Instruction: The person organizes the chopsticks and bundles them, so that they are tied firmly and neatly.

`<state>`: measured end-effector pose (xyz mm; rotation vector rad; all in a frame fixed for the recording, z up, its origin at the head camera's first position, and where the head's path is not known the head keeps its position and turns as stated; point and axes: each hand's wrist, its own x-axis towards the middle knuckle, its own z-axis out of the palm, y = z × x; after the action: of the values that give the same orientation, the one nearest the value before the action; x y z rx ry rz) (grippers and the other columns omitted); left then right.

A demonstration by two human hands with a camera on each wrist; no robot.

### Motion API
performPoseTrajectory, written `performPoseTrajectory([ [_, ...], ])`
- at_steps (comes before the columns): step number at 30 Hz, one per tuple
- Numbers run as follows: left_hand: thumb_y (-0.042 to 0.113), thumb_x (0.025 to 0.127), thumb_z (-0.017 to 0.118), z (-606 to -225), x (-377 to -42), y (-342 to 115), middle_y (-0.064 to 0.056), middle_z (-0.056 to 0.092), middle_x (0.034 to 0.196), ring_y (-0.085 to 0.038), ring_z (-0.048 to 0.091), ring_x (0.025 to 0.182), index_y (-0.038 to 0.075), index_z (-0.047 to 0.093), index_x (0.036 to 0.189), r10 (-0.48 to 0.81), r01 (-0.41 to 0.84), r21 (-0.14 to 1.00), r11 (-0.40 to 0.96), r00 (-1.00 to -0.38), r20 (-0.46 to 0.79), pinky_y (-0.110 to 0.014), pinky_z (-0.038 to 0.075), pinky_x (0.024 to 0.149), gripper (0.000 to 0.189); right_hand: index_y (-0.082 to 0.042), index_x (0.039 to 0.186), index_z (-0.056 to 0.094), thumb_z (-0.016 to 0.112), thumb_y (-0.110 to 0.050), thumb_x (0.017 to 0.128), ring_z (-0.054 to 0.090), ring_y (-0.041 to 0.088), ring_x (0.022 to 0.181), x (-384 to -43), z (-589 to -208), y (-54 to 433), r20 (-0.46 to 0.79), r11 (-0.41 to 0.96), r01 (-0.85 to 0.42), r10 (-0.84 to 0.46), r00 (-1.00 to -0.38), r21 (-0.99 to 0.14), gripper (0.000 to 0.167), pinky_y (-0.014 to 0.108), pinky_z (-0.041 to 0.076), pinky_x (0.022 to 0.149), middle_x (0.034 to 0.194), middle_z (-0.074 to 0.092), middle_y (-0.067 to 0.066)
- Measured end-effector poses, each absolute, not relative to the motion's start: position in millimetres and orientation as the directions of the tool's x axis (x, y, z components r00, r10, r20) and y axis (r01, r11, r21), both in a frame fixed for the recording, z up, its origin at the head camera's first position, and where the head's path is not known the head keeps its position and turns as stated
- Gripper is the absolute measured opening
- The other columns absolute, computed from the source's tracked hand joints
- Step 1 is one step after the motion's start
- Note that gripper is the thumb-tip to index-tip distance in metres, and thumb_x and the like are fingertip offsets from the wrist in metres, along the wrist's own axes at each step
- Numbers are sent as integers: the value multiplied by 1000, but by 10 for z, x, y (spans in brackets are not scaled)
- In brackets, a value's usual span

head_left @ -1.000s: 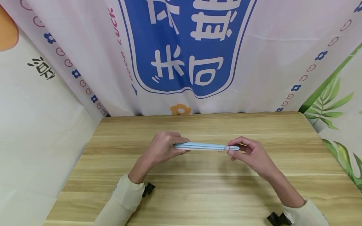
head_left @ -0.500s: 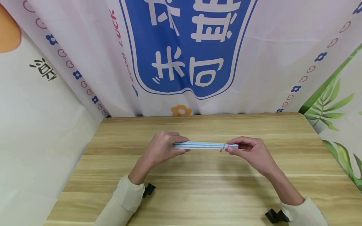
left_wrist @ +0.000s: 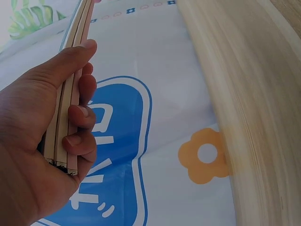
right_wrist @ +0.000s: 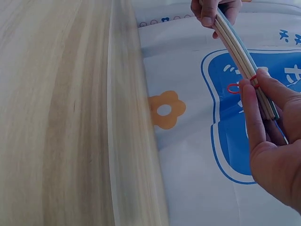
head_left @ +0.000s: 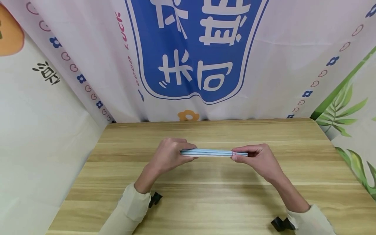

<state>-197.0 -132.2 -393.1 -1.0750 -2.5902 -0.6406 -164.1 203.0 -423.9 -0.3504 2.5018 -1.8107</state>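
Note:
A slim bundle of long sticks, light blue on one side and pale wood on the other, is held level above the table. My left hand grips its left end, fingers curled round it; in the left wrist view the squared ends of the sticks show by the palm. Near the bundle's right end, a thin red rubber band goes round the sticks, with a small loose loop standing off to one side. Thumb and fingertips of my right hand pinch the band against the sticks, leaving a short end beyond.
Beneath the hands is a wood-grain table. A white printed curtain with a blue sign hangs along its far edge, and pale wall coverings stand at the sides. A black wrist mount sits under the left cuff.
My right hand has shifted slightly left along the bundle, taking the red rubber band a little further from the end. The band's dangling loop no longer shows in the head view. The left hand stays put.

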Motion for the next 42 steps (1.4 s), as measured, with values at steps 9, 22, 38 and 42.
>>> performPoseTrajectory([
  [9,24,82,96,-3954,-1945,-1280,3,81,87,0,57,63,16,87,107,618,730,292,617,-680,395,-13,43,58,28,-7,114,84,92,-20,85,73,4,80,-1624,-4250,1878,57,260,-116,-223,-973,-959,33,22,58,70,107,84,11],
  [22,25,83,95,-3933,-1940,-1295,2,81,86,-3,61,64,14,87,106,583,714,292,636,-693,425,-14,45,59,26,-1,126,71,83,-14,95,79,13,98,-1648,-4172,1944,96,197,-157,-285,-954,-968,36,30,64,87,121,76,15],
  [38,25,83,96,-3929,-1954,-1297,3,81,87,-3,59,63,16,87,105,589,711,287,641,-696,410,-15,45,58,26,-2,112,80,83,-15,95,77,12,85,-1668,-4216,1954,100,196,-158,-275,-956,-968,22,25,60,74,98,83,2],
  [42,24,82,96,-3938,-1951,-1295,3,81,86,-3,60,63,16,87,105,588,710,295,640,-699,407,-15,45,59,26,-4,112,83,85,-17,93,69,9,74,-1670,-4209,1956,92,239,-154,-253,-963,-959,23,22,48,61,97,84,0],
])
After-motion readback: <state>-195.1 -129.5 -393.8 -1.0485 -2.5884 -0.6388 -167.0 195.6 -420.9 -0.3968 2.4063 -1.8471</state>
